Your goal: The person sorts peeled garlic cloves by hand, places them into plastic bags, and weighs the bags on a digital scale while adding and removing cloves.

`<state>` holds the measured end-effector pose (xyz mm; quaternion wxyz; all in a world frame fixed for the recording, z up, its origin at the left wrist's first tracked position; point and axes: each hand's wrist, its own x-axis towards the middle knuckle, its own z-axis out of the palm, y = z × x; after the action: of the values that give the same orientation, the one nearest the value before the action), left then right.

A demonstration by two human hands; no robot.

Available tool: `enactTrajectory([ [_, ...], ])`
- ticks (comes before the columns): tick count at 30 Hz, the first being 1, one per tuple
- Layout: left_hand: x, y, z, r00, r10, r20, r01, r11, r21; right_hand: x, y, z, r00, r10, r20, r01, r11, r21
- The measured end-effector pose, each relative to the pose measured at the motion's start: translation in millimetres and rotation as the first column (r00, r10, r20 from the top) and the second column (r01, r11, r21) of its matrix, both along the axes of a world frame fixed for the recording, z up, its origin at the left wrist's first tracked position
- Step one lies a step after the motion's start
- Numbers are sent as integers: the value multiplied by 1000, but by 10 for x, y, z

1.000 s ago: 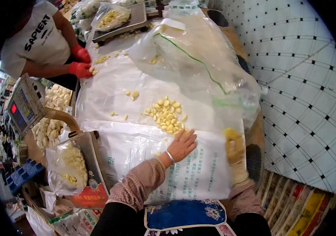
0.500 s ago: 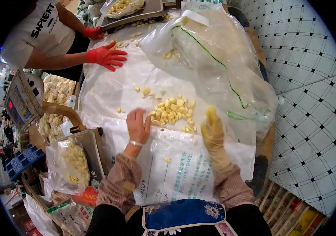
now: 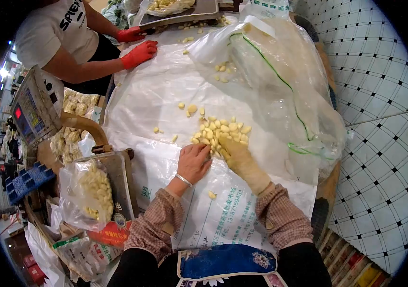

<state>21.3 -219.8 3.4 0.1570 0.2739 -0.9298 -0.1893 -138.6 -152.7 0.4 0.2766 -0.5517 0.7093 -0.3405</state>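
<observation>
Room: cluttered hall down the left edge, with a blue crate on the near side.
Left scales: tilted display beside a metal pan, a bag of cloves resting on it.
Far left: here's a co-worker, red gloves at the table's edge, just near of another scale.
Left hand: bare, braceleted, palm down, fingers loosely bent at the pile's near-left edge; can't tell if this hand grips anything.
Pile: there it is, mid-table, pale yellow cloves, plump and smooth, heaped on white sheeting; strays to the left and far side, one on the near printed part.
Right hand: gloved, fingers bent down into the near-right cloves; this hand hides its fingertips, so no telling its grip.
Right side: big clear bag, green-edged and crumpled, crowds the far right.
Edges: open sheeting left and far of the pile; tiled floor beyond the table's right edge.
</observation>
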Motion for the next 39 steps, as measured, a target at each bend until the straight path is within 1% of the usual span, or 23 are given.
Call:
enactTrajectory([
  [1,-14,-6,-9,1000,4,2,-4,1000,-3,29,-69,-35,996,-45,75,54,991,-126],
  [4,0,-72,-78,996,63,-66,-58,996,69,126,-40,83,978,-206,15,203,945,-256],
  [5,48,-57,-113,977,176,-123,-172,984,39,155,6,135,979,-204,12,200,944,-261],
  [7,130,-101,-231,900,370,-232,-376,926,17,154,100,204,911,97,-401,-114,993,-20],
  [10,172,-474,-262,827,491,-273,-519,854,-38,111,80,-7,949,132,-288,-180,973,-144],
  [11,117,-629,-243,827,453,-334,-486,873,-19,98,27,-22,990,75,-122,-84,994,-67],
  [12,35,-743,-200,825,452,-341,-487,873,-20,75,-16,-26,989,75,-129,-84,994,-71],
  [14,-191,-931,-106,977,163,-140,-167,986,-14,-13,-116,-42,998,-22,-58,12,986,-169],
  [15,-296,-1003,-149,996,68,-65,-75,990,-122,-36,-155,-35,997,-24,-73,11,984,-176],
  [17,-426,-1093,-220,998,64,7,-62,990,-126,-61,-223,-19,978,-202,-44,173,917,-359],
  [18,-477,-1134,-244,994,62,95,-50,991,-123,-141,-327,124,979,-202,-10,190,936,-297],
  [19,-492,-1142,-247,996,71,49,-63,988,-144,-229,-463,367,978,-208,32,210,951,-226],
  [21,-484,-1086,-259,995,103,-11,-104,988,-117,-486,-899,866,981,-169,-92,176,982,69],
  [23,-488,-1022,-165,989,131,-70,-138,985,-100,-665,-1287,1004,972,-173,-159,168,985,-43],
  [25,-387,-860,103,891,340,-300,-247,919,307,-756,-1390,1008,980,-131,-149,119,989,-86],
  [27,-106,-622,496,840,359,-406,-231,915,332,-737,-1351,848,990,-63,-124,49,992,-116],
  [30,536,7,820,894,370,-253,-247,877,412,-611,-1262,383,995,-89,47,97,974,-205],
  [32,1033,453,835,970,230,-84,-171,880,444,-447,-1266,247,953,-9,-304,-82,956,-283],
  [34,1598,935,814,970,172,173,-241,775,584,-148,-1438,210,945,8,-328,-93,965,-247],
  [36,1957,1342,909,874,348,339,-485,588,648,168,-1633,184,935,22,-354,-109,968,-228],
  [37,1959,1386,992,866,358,349,-500,590,634,324,-1700,150,933,41,-357,-105,981,-162],
  [38,1907,1451,1064,779,558,286,-574,453,682,472,-1753,119,931,61,-360,-100,991,-91],
  [39,1854,1500,1102,643,731,227,-606,305,735,593,-1781,244,927,193,-322,-161,979,123],
])
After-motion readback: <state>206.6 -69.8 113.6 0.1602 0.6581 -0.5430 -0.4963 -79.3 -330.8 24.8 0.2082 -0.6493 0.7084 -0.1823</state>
